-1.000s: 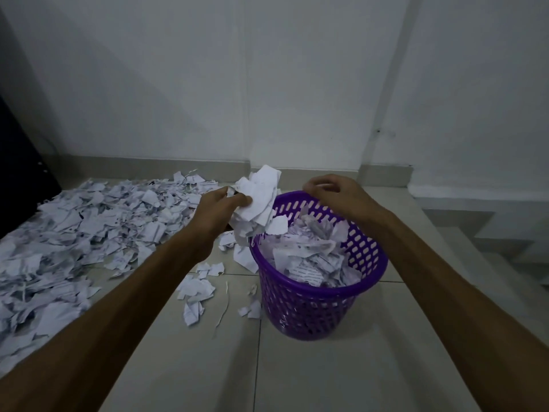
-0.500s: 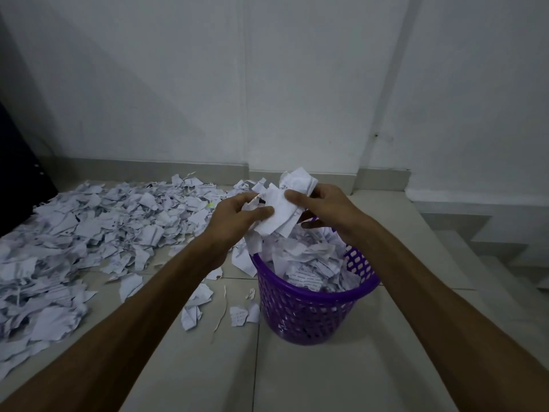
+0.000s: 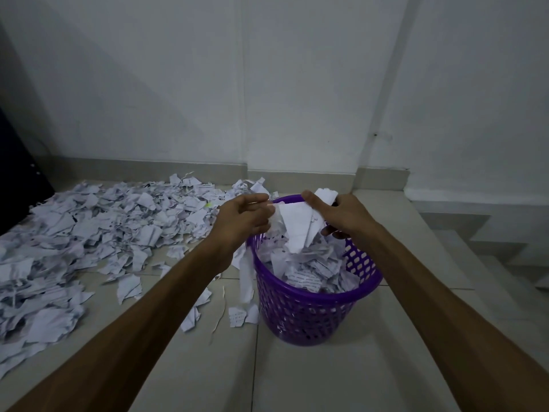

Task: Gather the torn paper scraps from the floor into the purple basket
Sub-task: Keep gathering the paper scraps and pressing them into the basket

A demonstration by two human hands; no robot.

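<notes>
**Both hands over basket, paper bunch between them**

Left hand (image 3: 242,217) and right hand (image 3: 341,215) meet above the purple basket (image 3: 312,310), at its far rim. Right hand grips a bunch of torn paper (image 3: 297,226), thumb on top, fingers curled under it. Left hand's fingers are curled against the bunch's left edge, pinching crumpled bits there. The bunch hangs down into the basket mouth, touching the scraps already inside.

Basket stands upright on the tiled floor (image 3: 312,376), filled near the rim with printed scraps (image 3: 309,275). One long strip (image 3: 246,278) hangs outside the basket's left wall, under the left wrist.

Big pile of scraps (image 3: 89,233) covers the floor to the left, reaching back to the wall (image 3: 267,84). A few loose pieces (image 3: 237,316) lie just beside the basket's left base. Dark object at far left edge, can't tell what.
</notes>
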